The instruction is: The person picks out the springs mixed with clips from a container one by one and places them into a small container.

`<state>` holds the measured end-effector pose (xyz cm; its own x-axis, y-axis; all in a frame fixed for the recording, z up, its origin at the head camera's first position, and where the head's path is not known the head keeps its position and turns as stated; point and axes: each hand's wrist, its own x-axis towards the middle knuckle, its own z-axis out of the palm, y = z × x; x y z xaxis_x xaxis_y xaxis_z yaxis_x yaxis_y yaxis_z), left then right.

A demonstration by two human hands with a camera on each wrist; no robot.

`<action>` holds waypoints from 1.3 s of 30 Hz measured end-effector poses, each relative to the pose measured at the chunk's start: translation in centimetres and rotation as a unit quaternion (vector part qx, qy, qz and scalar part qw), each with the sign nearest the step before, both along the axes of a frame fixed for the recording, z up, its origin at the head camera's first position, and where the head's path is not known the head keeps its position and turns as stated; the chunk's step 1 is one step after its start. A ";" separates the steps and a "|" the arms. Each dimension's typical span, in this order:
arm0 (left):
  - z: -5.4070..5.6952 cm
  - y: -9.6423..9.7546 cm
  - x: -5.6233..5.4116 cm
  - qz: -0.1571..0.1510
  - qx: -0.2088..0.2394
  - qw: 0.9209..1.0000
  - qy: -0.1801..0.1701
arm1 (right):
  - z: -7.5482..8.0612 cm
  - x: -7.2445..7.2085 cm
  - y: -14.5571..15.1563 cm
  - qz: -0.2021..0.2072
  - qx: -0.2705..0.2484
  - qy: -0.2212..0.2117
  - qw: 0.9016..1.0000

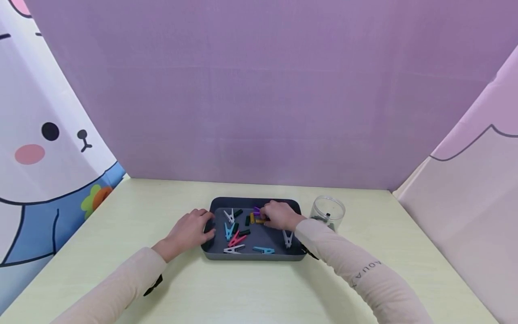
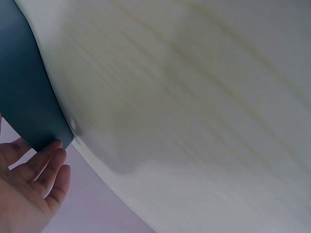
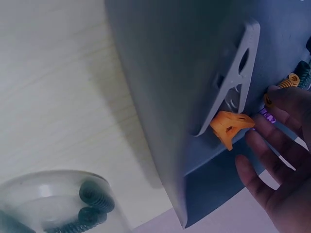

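Observation:
My left hand (image 1: 190,231) grips the left side of a dark grey tray (image 1: 259,257), thumb at the rim; in the left wrist view its fingertips (image 2: 57,143) touch the tray corner. Inside the tray's right half is my right hand (image 1: 280,215). Its fingers are loosely spread, with one fingertip overlapping a yellow coil spring (image 3: 287,83). Close by lie a purple clip (image 1: 256,210), dark green springs (image 3: 303,72) and an orange clip (image 3: 227,126). A grey clip (image 3: 238,73) leans beside the orange one. The lower part of the right palm is cut off by the frame.
Blue clips (image 1: 264,250), white clips (image 1: 234,249) and a red clip (image 1: 237,239) lie scattered in the tray's left and front parts. A clear round jar (image 1: 328,209) with dark green springs stands just right of the tray. A purple backdrop (image 1: 259,112) rises behind the table.

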<state>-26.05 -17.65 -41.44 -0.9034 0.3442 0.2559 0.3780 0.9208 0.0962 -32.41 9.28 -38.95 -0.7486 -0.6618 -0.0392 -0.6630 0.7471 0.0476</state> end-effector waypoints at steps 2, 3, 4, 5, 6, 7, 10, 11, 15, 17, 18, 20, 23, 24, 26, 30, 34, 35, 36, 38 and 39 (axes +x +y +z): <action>0.0 0.0 0.0 -0.001 0.001 1.000 0.002 | 0.0 0.0 0.0 0.001 0.000 -0.001 1.000; 0.0 0.0 0.0 -0.002 0.001 1.000 0.004 | 0.0 0.0 0.1 0.002 -0.001 -0.001 1.000; 0.0 0.0 0.0 -0.002 0.001 1.000 0.004 | 0.0 0.0 0.1 0.003 -0.002 -0.001 1.000; 0.0 0.0 0.0 -0.003 0.001 1.000 0.004 | 0.0 0.0 0.1 0.005 -0.004 -0.002 1.000; 0.0 0.1 0.0 -0.003 0.000 1.000 0.005 | 0.0 -0.1 0.2 0.007 -0.004 -0.002 1.000; 0.0 0.1 0.0 -0.003 0.000 1.000 0.005 | 0.0 -0.1 0.2 0.008 -0.005 -0.001 1.000; 0.1 0.1 0.0 -0.002 -0.001 1.000 0.004 | 0.0 -0.2 0.3 0.012 -0.008 0.004 1.000; 0.1 0.1 0.0 -0.001 -0.001 1.000 0.003 | 0.1 -0.2 0.4 0.013 -0.007 0.007 1.000; 0.2 0.2 0.0 -0.003 0.000 1.000 0.005 | 0.5 -0.1 0.5 0.015 -0.010 0.022 1.000; 0.2 0.3 0.0 -0.003 0.002 1.000 0.005 | 0.8 0.1 0.6 0.014 -0.014 0.024 1.000; 0.2 0.3 0.0 -0.003 0.003 1.000 0.006 | 1.0 0.2 0.6 0.013 -0.015 0.025 0.999; 0.2 0.3 -0.1 -0.003 0.002 1.000 0.006 | 1.3 0.4 0.7 0.011 -0.021 0.022 0.999; 0.1 0.2 -0.1 -0.001 0.002 1.000 0.002 | 1.8 0.6 0.9 0.011 -0.024 0.022 0.999; 0.1 0.2 -0.1 -0.001 0.002 1.000 0.001 | 1.9 0.7 1.0 0.013 -0.025 0.024 0.999; 0.0 0.2 -0.1 -0.001 0.000 1.000 -0.002 | 2.1 0.8 1.2 0.017 -0.031 0.028 0.999; 0.0 0.2 -0.1 0.000 0.000 1.000 -0.005 | 2.5 1.0 1.9 0.020 -0.046 0.037 0.998; 0.0 0.1 -0.1 -0.001 -0.001 1.000 -0.003 | 3.3 1.5 2.6 0.018 -0.054 0.049 0.997; 0.0 0.1 -0.1 0.000 0.000 1.000 -0.003 | 3.6 1.6 2.8 0.017 -0.054 0.051 0.997; 0.1 0.1 0.0 0.000 0.001 1.000 -0.004 | 3.8 1.7 3.0 0.016 -0.054 0.053 0.997; 0.2 0.1 0.0 0.000 0.002 1.000 -0.004 | 4.2 1.8 3.4 0.012 -0.054 0.058 0.997; 0.2 0.1 0.0 0.001 0.003 1.000 -0.005 | 4.3 1.8 3.7 0.009 -0.055 0.061 0.997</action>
<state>-26.04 -17.51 -41.27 -0.9067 0.3405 0.2490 0.3750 0.9210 0.1059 -30.58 12.97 -34.63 -0.7310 -0.6707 0.1255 -0.6710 0.7400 0.0467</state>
